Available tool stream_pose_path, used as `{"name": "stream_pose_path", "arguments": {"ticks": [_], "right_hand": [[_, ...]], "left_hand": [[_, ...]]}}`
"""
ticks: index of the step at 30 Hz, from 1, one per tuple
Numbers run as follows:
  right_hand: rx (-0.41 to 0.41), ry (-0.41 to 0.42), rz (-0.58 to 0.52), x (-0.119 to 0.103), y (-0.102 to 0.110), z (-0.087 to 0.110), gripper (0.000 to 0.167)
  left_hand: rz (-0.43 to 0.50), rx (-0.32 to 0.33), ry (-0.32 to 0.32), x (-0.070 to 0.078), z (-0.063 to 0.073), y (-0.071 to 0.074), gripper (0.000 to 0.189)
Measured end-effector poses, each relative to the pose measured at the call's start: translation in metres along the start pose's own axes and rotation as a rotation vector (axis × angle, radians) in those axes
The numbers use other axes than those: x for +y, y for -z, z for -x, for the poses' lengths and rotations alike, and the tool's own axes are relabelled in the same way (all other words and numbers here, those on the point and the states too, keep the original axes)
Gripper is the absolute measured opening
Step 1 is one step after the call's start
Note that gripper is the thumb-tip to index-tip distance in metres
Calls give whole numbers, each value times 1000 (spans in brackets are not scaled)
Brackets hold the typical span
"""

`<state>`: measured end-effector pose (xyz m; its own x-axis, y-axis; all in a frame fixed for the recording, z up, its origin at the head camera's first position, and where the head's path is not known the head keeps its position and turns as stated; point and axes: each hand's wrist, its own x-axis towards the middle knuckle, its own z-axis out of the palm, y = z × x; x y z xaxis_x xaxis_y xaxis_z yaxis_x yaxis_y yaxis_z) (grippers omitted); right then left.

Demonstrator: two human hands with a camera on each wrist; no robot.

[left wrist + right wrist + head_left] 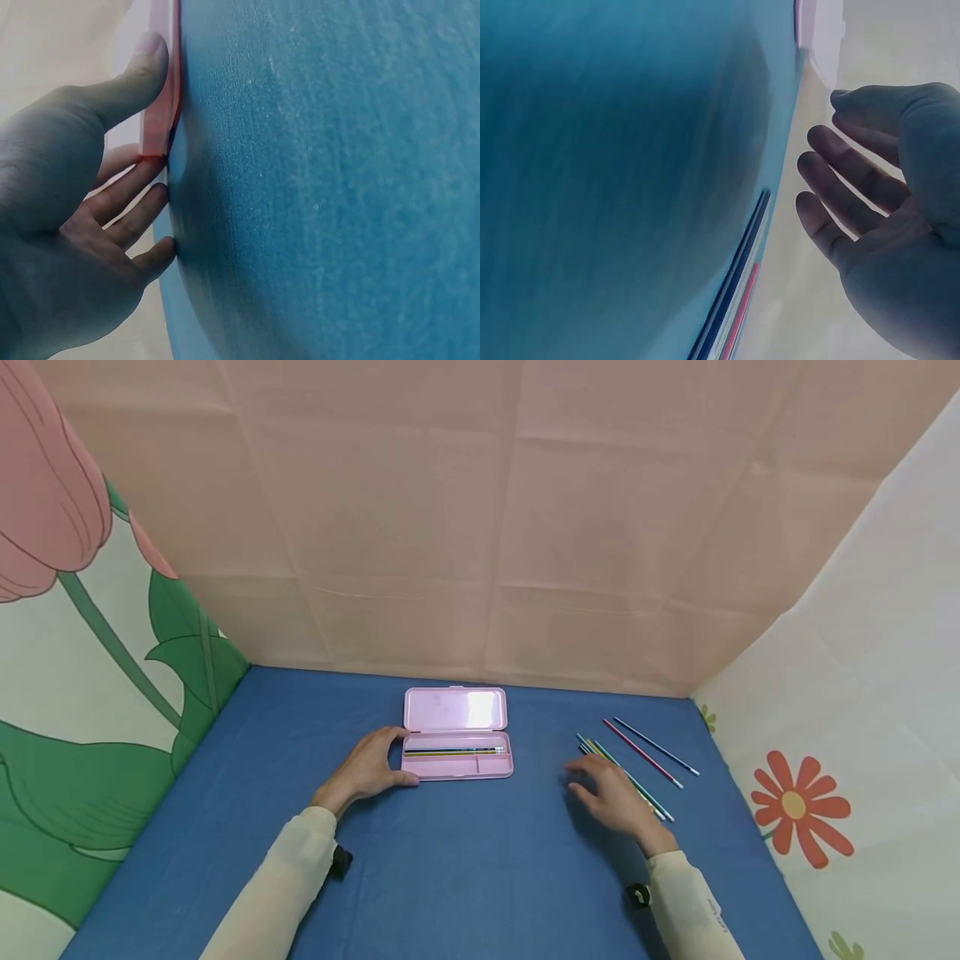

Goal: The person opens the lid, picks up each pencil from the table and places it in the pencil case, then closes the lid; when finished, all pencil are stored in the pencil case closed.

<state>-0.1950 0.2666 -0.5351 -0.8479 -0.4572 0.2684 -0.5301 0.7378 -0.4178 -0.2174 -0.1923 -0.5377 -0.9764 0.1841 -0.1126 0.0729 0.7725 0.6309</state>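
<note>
A pink pencil case (442, 768) lies open on the blue cloth, its lid (442, 710) tipped back toward the rear. Inside its long compartment are a few pencils (450, 751). My left hand (371, 766) holds the case's left end, thumb at the front corner and fingers along the side; the left wrist view shows the thumb against the pink wall (159, 127). To the right, my right hand (611, 793) hovers palm down beside a bunch of green and yellow pencils (633, 782), partly covering them. Its fingers are loosely bent and hold nothing in the right wrist view.
A red pencil (643, 753) and a dark blue pencil (660, 747) lie separately on the blue cloth (450, 877), right of the bunch. A beige fabric wall (495, 527) rises behind the table. Printed flower panels stand at left and right.
</note>
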Motion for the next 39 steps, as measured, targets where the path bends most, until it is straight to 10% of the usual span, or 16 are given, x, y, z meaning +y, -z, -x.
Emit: {"name": "stream_pose_path", "arguments": {"ticks": [17,39], "right_hand": [[11,-156,53,28,34,43,36],[-35,-202,79,40,31,48,31]], "left_hand": [[18,6,-29,0,2,2,98],[28,-3,-7,3,3,3,97]]}}
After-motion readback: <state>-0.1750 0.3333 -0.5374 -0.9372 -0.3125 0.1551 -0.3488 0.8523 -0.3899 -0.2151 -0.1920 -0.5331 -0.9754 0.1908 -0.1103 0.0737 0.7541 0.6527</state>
